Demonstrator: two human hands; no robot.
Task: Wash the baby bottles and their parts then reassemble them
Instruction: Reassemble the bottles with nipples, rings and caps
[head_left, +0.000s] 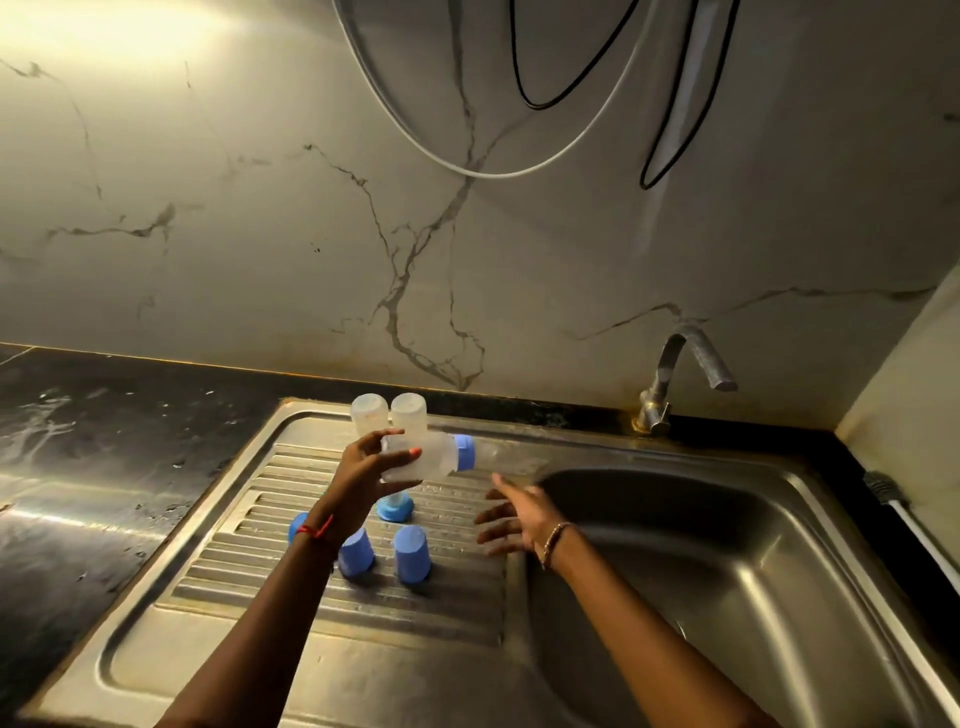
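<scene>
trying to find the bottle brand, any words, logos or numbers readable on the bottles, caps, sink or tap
None can be read.
Held bottle in the left hand: no print shows on its cloudy wall; any scale marks are too blurred to read.
Two upturned bottles: faint specks only, unreadable.
Blue caps, sink drainboard, tap: no marking visible.

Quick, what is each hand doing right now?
Left hand: closed around a bottle, held sideways above the drainboard.
Right hand: open, fingers spread, holding nothing.
</scene>
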